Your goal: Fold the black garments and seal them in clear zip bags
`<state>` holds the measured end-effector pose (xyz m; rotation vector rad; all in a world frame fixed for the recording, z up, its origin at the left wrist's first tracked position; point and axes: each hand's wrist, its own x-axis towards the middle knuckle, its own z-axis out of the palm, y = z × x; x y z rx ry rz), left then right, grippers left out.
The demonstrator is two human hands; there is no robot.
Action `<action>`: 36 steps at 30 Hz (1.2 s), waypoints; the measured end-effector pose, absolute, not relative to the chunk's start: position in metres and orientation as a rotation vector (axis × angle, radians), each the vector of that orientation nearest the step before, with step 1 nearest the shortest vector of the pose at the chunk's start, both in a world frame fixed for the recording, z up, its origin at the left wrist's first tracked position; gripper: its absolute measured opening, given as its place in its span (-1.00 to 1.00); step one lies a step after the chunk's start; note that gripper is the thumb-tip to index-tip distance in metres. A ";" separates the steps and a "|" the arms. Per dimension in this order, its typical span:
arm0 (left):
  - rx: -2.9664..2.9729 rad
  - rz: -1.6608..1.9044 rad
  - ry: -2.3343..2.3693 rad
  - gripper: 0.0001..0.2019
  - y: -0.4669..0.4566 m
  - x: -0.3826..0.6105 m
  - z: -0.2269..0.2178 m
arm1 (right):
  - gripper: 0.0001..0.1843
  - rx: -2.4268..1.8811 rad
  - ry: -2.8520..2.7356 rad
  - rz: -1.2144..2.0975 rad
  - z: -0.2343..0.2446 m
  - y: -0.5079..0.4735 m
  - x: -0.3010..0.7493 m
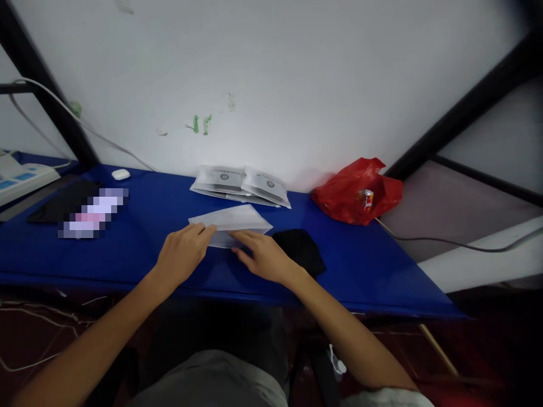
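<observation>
Hands (183,251) (268,258) on frosted pouch (231,217), blue tabletop (365,265), white wall (305,85) (green-smudged) behind

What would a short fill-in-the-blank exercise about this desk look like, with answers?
1. The desktop is coloured ____.
2. Of the left hand and right hand, the one nearer the black item is the ____.
3. The pale pouch lies ____ from the wall than the printed packets.

Missing words: blue; right; farther.

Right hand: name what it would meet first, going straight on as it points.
The right hand would first meet the white pouch it is touching; beyond, probably the left hand, though depth is unclear.
</observation>
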<state>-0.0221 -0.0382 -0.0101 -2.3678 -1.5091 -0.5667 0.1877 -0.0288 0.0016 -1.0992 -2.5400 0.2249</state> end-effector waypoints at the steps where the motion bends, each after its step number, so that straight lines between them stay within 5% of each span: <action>1: -2.355 -0.557 -1.515 -0.68 -0.038 -0.024 -0.009 | -0.68 -1.052 -2.486 0.229 0.006 -0.033 0.195; 7: -2.334 -0.591 -1.598 -0.68 -0.034 -0.027 -0.006 | -0.80 -1.429 -2.324 0.028 0.019 -0.051 0.267; 12: -2.305 -0.522 -1.604 -0.67 -0.032 -0.021 -0.007 | -0.27 -1.705 -2.509 0.166 0.005 -0.058 0.302; 14: -2.319 -0.540 -1.590 -0.67 -0.031 -0.018 -0.007 | -0.21 -1.717 -2.526 0.194 -0.001 -0.058 0.304; 27: -2.333 -0.538 -1.561 -0.68 -0.031 -0.010 -0.003 | -0.34 -1.803 -2.470 -0.254 -0.016 -0.047 0.274; 32: -2.314 -0.459 -1.578 -0.68 -0.033 -0.005 0.006 | -0.50 -1.541 -2.480 -0.276 -0.026 -0.032 0.288; 36: -2.283 -0.344 -1.600 -0.70 -0.035 -0.004 0.013 | -0.41 -1.458 -2.493 -0.160 -0.037 -0.022 0.295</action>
